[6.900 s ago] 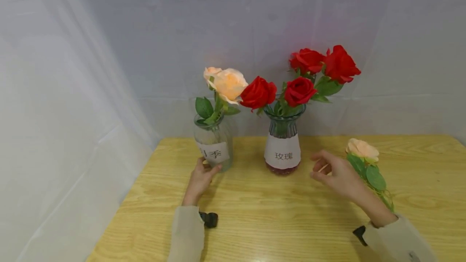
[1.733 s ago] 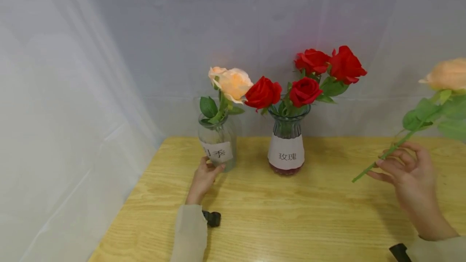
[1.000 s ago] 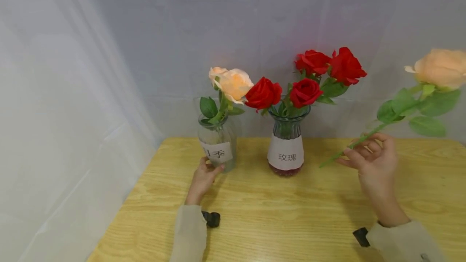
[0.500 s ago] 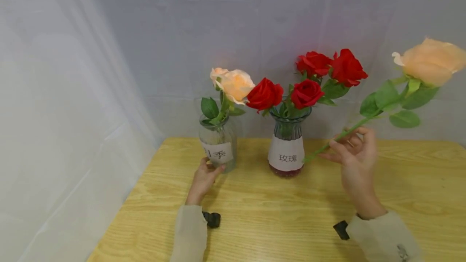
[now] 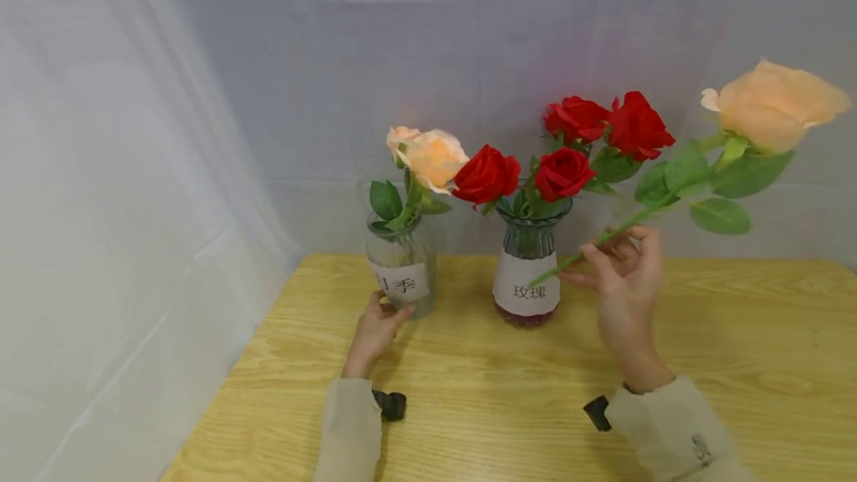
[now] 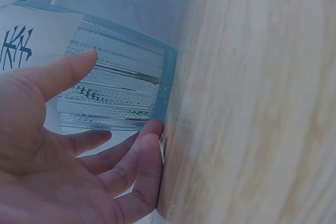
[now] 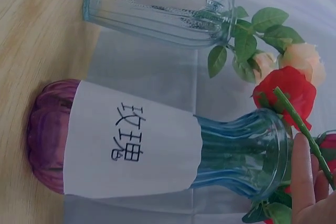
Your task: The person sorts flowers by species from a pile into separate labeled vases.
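My left hand (image 5: 372, 332) holds a clear ribbed glass vase (image 5: 402, 248) low down, thumb at the front. This vase bears a white label and contains peach roses (image 5: 434, 158) with green leaves. In the left wrist view, the thumb and fingers (image 6: 143, 174) lie around the vase's base end. My right hand (image 5: 628, 302) pinches the green stem of another peach rose (image 5: 770, 106), its bloom tilted up to the right. The stem's lower end passes before a second vase (image 5: 529, 238), blue-green above and purple below, labelled 玫瑰. Several red roses (image 5: 565, 172) stand in it.
Both vases stand near the back edge of a wooden table (image 5: 469, 393). A pale cloth backdrop (image 5: 335, 80) hangs behind, with another sheet (image 5: 120, 244) at the left. Red blooms lie between my right hand and the left vase's mouth.
My right hand first picked up the peach rose from the table's right side, then moved left with it, bringing the stem in front of the red roses' vase. My left hand stays on its vase.
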